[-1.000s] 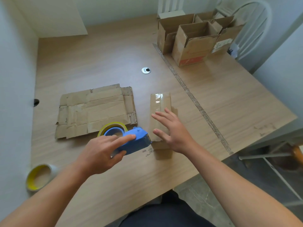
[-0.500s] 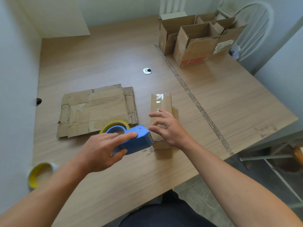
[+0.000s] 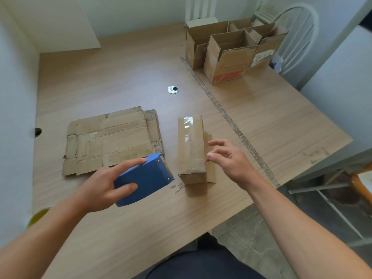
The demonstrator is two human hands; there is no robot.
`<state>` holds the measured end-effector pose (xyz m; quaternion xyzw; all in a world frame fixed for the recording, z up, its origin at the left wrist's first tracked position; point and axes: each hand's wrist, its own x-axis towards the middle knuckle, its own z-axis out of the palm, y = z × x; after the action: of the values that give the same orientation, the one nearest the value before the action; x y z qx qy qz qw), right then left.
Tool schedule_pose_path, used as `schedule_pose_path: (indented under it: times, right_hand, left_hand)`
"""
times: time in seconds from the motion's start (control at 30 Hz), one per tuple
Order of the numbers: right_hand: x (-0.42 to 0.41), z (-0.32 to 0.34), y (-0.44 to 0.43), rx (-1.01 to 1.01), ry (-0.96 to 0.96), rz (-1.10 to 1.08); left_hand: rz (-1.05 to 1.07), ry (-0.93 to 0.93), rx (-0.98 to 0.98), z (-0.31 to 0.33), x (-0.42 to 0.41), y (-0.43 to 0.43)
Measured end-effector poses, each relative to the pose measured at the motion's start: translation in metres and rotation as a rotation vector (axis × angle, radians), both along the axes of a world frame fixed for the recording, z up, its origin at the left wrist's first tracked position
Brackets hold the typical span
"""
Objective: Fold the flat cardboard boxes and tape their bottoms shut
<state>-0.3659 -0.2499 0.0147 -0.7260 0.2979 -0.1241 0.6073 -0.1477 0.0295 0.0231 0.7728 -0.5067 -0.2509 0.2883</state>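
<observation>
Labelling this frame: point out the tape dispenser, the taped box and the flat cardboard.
tape dispenser (image 3: pixel 149 179): head view, blue side panel.
taped box (image 3: pixel 195 152): head view, top face.
flat cardboard (image 3: pixel 116 137): head view, middle panel.

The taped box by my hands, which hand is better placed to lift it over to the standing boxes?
Probably the right hand: it is open, holds nothing, and sits beside the right edge of the taped box. The left hand grips the blue tape dispenser.
</observation>
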Motion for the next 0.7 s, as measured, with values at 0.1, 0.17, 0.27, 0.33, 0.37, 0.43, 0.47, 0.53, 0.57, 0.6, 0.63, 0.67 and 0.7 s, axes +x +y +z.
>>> schedule_pose_path:
  times: [0.1, 0.17, 0.27, 0.33, 0.37, 0.43, 0.47, 0.53, 0.57, 0.6, 0.63, 0.67, 0.7]
  right_hand:
    - [-0.010, -0.009, 0.007, 0.056, 0.017, -0.076]
    - [-0.015, -0.018, 0.013, 0.086, 0.016, -0.128]
    - [-0.024, -0.030, 0.024, 0.137, 0.003, -0.161]
    - [-0.030, -0.035, 0.031, 0.112, 0.000, -0.168]
    - [-0.032, -0.039, 0.034, 0.092, 0.002, -0.177]
    - [-0.034, -0.045, 0.037, 0.077, 0.013, -0.213]
    - [-0.034, -0.048, 0.037, 0.075, 0.018, -0.230]
    - [-0.033, -0.053, 0.038, 0.058, 0.034, -0.248]
    - [-0.033, -0.055, 0.038, 0.050, 0.039, -0.251]
    - [-0.032, -0.057, 0.037, 0.047, 0.045, -0.254]
    - [-0.031, -0.058, 0.037, 0.050, 0.050, -0.260]
    - [-0.030, -0.060, 0.036, 0.058, 0.054, -0.268]
    - [-0.029, -0.061, 0.035, 0.071, 0.056, -0.279]
  left_hand:
    - [-0.061, 0.084, 0.125, 0.010, 0.001, -0.013]
    - [-0.076, 0.107, 0.174, 0.015, 0.002, -0.023]
    - [-0.094, 0.110, 0.277, 0.020, 0.005, -0.035]
    - [-0.115, 0.099, 0.334, 0.023, 0.005, -0.044]
    - [-0.121, 0.092, 0.353, 0.023, 0.005, -0.048]
    - [-0.125, 0.077, 0.386, 0.023, 0.005, -0.057]
    - [-0.123, 0.065, 0.405, 0.022, 0.004, -0.061]
    - [-0.116, 0.040, 0.433, 0.021, 0.002, -0.067]
    - [-0.111, 0.032, 0.442, 0.021, 0.002, -0.069]
    - [-0.105, 0.028, 0.451, 0.020, 0.001, -0.071]
    - [-0.100, 0.022, 0.456, 0.019, 0.001, -0.073]
    - [-0.095, 0.013, 0.461, 0.018, 0.001, -0.075]
    - [-0.092, 0.000, 0.464, 0.017, 0.001, -0.076]
